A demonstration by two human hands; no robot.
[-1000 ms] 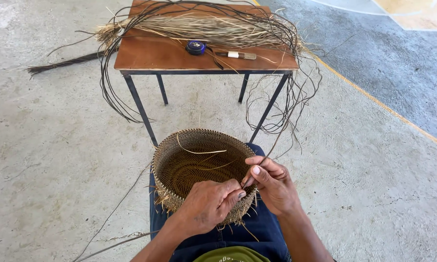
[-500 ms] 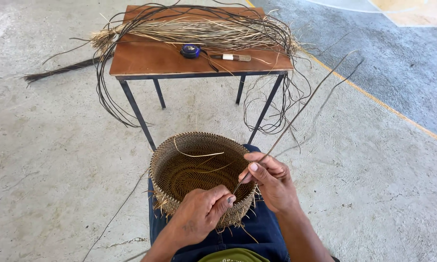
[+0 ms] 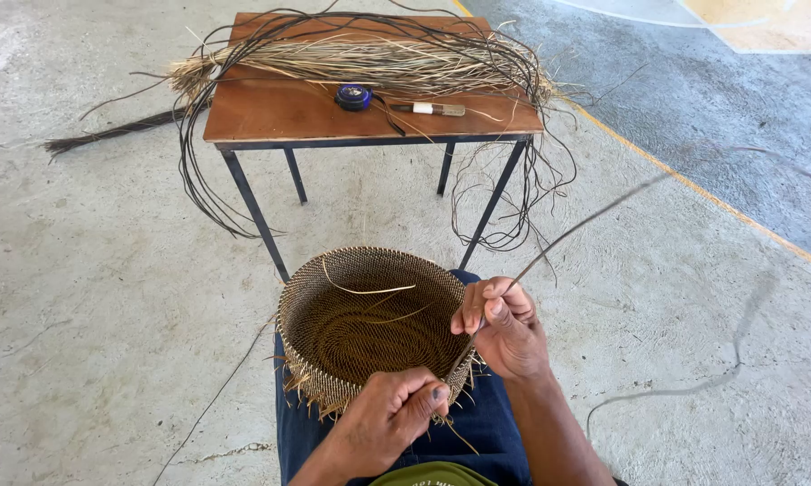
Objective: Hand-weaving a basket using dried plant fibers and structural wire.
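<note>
Head view: the left hand (image 3: 392, 418) pinches the woven basket (image 3: 369, 324) rim on the lap, steadying it, while the right hand (image 3: 504, 328) grips a long strand (image 3: 594, 216), pulling it taut; fibres (image 3: 369, 58) lie on the worktop (image 3: 270, 112).

Basket (image 3: 360, 324) tan-brown, fine weave; table (image 3: 270, 112) reddish-brown; strand (image 3: 585, 225) seemingly dark.

A round, half-woven basket (image 3: 369, 328) sits open-side up between both hands, its near rim frayed. A thin dark strand (image 3: 575, 230) runs taut from that rim through the right hand (image 3: 504, 328), slanting up and away.
</note>
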